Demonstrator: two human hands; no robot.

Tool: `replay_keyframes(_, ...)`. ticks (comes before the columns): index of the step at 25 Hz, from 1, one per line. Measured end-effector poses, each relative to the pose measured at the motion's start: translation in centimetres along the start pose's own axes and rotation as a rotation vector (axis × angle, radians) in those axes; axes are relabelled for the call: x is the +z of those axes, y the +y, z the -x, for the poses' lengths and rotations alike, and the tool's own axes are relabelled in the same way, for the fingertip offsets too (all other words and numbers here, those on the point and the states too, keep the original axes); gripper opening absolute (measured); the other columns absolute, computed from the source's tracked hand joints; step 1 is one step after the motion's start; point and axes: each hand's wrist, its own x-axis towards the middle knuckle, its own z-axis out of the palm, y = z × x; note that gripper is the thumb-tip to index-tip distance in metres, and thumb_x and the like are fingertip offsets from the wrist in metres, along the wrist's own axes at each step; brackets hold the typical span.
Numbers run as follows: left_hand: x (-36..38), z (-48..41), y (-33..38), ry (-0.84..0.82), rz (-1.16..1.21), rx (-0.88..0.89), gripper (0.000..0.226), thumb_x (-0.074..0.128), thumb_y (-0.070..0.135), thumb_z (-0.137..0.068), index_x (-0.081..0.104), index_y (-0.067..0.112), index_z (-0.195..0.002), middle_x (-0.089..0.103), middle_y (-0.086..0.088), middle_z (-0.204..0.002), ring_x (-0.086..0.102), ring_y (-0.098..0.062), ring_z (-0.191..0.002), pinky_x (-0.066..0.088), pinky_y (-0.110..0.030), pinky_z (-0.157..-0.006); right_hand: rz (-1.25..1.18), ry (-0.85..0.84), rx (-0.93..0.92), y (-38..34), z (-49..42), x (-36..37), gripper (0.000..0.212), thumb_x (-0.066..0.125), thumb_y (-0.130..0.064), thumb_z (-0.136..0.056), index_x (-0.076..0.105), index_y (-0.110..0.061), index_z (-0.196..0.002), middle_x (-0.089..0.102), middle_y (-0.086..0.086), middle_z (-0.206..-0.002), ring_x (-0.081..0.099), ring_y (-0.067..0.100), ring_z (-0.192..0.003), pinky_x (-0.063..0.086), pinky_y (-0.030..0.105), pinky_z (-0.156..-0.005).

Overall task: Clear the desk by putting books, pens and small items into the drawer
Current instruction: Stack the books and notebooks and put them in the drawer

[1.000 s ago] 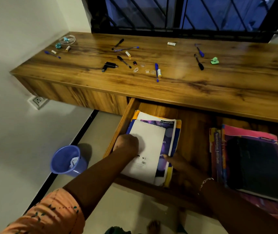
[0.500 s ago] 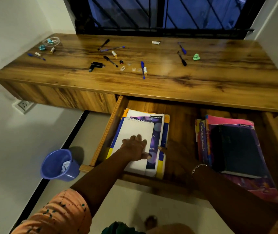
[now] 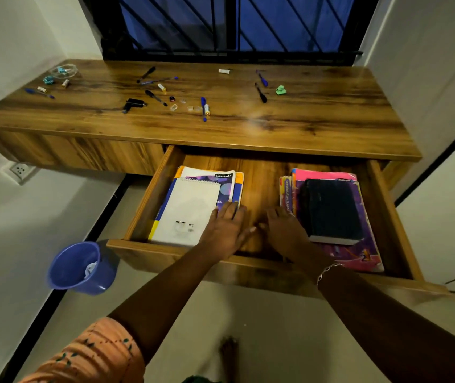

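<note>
- Down in the open drawer (image 3: 151, 194), seen from the head camera, two stacks of books lie flat on the wooden floor, well apart.
- Left stack: a white spiral-bound pad (image 3: 189, 212) lies on a glossy purple notebook (image 3: 222, 185), with yellow and blue covers below.
- Right stack: a thick black book (image 3: 330, 210) lies on a glossy pink and purple cover (image 3: 359, 254), and a yellow spine (image 3: 286, 193) shows at its left edge.
- The left hand (image 3: 225, 230) lies palm down, its grip wide and fingers straight, resting on the right edge of the left stack.
- The right hand (image 3: 285, 230) lies palm down between the stacks, grip wide and holding nothing. Its fingers reach the yellow spine, though I cannot tell if they touch it. A thin chain bracelet (image 3: 327, 270) circles the wrist.
- The grained wooden counter (image 3: 317, 117) carries scattered slim pens: a blue pen (image 3: 203, 109) beside a small white tube (image 3: 207, 109), a black pen (image 3: 260, 93) and another black pen (image 3: 155, 97).
- Small bits also lie there: a black angular item (image 3: 133, 104) and a crumpled green scrap (image 3: 280, 89).
- On the floor to the left stands a round blue plastic bucket (image 3: 68, 275) with crumpled paper inside.
</note>
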Motion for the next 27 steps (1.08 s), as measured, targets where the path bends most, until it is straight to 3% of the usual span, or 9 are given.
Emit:
replay_keyframes(5, -0.1, 1.7, 2.6, -0.003, 0.022, 0.000, 0.058, 0.025, 0.047, -0.097, 0.021, 0.018, -0.147, 0.020, -0.004, -0.155, 0.009, -0.022, -0.145, 0.014, -0.041, -0.119, -0.089, 0.023, -0.032, 0.6, 3.8, 0.2, 0.048, 0.038, -0.033, -0.098, 0.028, -0.014, -0.141, 0.024, 0.011, -0.151, 0.024, 0.035, -0.139, 0.028, 0.045, -0.112)
replay_keyframes(8, 0.2, 2.9, 3.2, -0.021, 0.025, -0.014, 0.067, 0.012, 0.054, -0.091, 0.019, 0.018, -0.147, 0.020, -0.004, -0.155, 0.009, -0.020, -0.145, 0.008, -0.043, -0.119, -0.195, -0.018, -0.136, 1.0, 5.6, 0.6, 0.055, 0.037, -0.044, -0.095, 0.027, -0.018, -0.143, 0.027, 0.005, -0.150, 0.025, 0.030, -0.139, 0.026, 0.042, -0.113)
replay_keyframes(11, 1.0, 3.8, 3.4, -0.057, -0.012, -0.009, 0.077, 0.005, 0.056, -0.082, 0.015, 0.018, -0.149, 0.017, -0.003, -0.156, 0.007, -0.019, -0.146, 0.003, -0.042, -0.120, -0.084, -0.027, -0.263, 1.4, 6.7, 1.1, 0.083, 0.015, -0.070, -0.079, 0.021, -0.020, -0.145, 0.023, 0.001, -0.153, 0.024, 0.024, -0.140, 0.024, 0.038, -0.113)
replay_keyframes(15, 1.9, 4.2, 3.1, 0.002, -0.076, 0.051, 0.098, -0.020, 0.072, -0.075, 0.013, 0.017, -0.149, 0.018, -0.001, -0.157, 0.007, -0.017, -0.146, -0.007, -0.037, -0.117, -0.014, -0.004, -0.317, 2.0, 6.3, 1.5, 0.102, -0.004, -0.074, -0.064, 0.017, -0.019, -0.147, 0.018, 0.002, -0.155, 0.021, 0.023, -0.142, 0.024, 0.037, -0.114)
replay_keyframes(17, 2.1, 4.1, 2.9, 0.018, -0.080, 0.075, 0.109, -0.029, 0.073, -0.065, 0.011, 0.018, -0.149, 0.015, -0.001, -0.157, 0.005, -0.016, -0.146, -0.009, -0.037, -0.116, 0.006, -0.015, -0.356, 2.1, 6.0, 1.6, 0.102, -0.004, -0.074, -0.064, 0.015, -0.019, -0.148, 0.016, 0.003, -0.156, 0.017, 0.025, -0.143, 0.022, 0.038, -0.114)
replay_keyframes(23, 1.8, 1.9, 2.2, 0.026, -0.059, 0.106, 0.110, -0.030, 0.075, -0.061, 0.002, 0.019, -0.150, 0.005, 0.002, -0.158, -0.002, -0.013, -0.146, -0.009, -0.035, -0.117, 0.020, 0.003, -0.367, 3.0, 3.6, 1.2, 0.095, 0.000, -0.071, -0.072, 0.009, -0.017, -0.149, 0.011, 0.005, -0.157, 0.009, 0.025, -0.145, 0.005, 0.033, -0.113)
replay_keyframes(25, 1.3, 0.6, 2.1, 0.018, -0.069, 0.110, 0.108, -0.026, 0.077, -0.063, 0.001, 0.018, -0.150, 0.003, 0.001, -0.159, -0.002, -0.014, -0.146, -0.013, -0.035, -0.115, 0.091, 0.004, -0.369, 3.3, 2.4, 0.8, 0.087, 0.003, -0.068, -0.084, 0.023, -0.011, -0.146, 0.029, 0.011, -0.152, 0.023, 0.028, -0.141, 0.011, 0.037, -0.108)
replay_keyframes(27, 0.9, -0.8, 1.8, 0.012, -0.102, 0.106, 0.092, -0.006, 0.075, -0.077, -0.002, 0.018, -0.149, 0.000, 0.001, -0.159, -0.004, -0.013, -0.146, -0.017, -0.033, -0.112, 0.139, -0.002, -0.322, 3.8, 0.9, 0.8, 0.076, 0.008, -0.063, -0.092, 0.031, -0.009, -0.140, 0.045, 0.013, -0.142, 0.031, 0.028, -0.135, 0.022, 0.042, -0.104)
